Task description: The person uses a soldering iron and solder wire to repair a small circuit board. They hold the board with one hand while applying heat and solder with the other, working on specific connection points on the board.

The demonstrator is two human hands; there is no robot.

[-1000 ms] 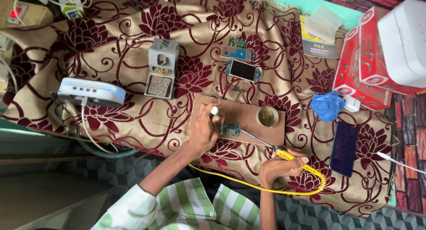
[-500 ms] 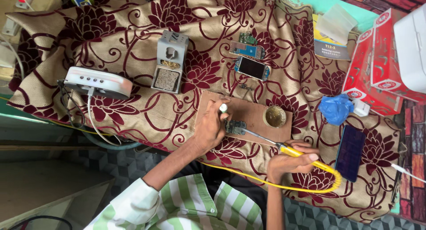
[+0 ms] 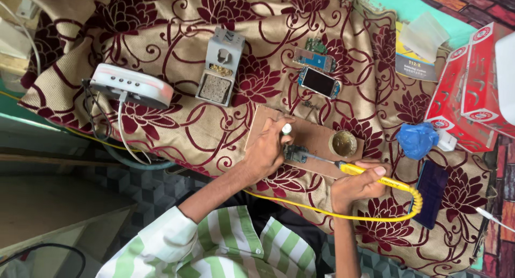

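Note:
My left hand [image 3: 264, 150] rests on a brown wooden board [image 3: 317, 136] and pinches a thin tool with a white tip [image 3: 286, 129]. Its fingers lie against a small green circuit board [image 3: 295, 153] on the wooden board. My right hand [image 3: 355, 185] grips a yellow-handled soldering iron [image 3: 378, 177]. The iron's metal tip points left and reaches the circuit board. A yellow cable [image 3: 300, 207] loops from the iron's handle back under my arms. A round open tin [image 3: 343, 144] sits on the right end of the wooden board.
A patterned beige and maroon cloth [image 3: 177, 122] covers the table. On it lie a grey iron stand with sponge [image 3: 220, 68], a white socket strip [image 3: 131, 85], phone parts [image 3: 319, 82], a blue rag [image 3: 418, 139], a dark phone [image 3: 432, 200] and red boxes [image 3: 466, 90].
The camera has shifted, so the table sits lower and further right in view. Both hands keep their grips and stay at the circuit board.

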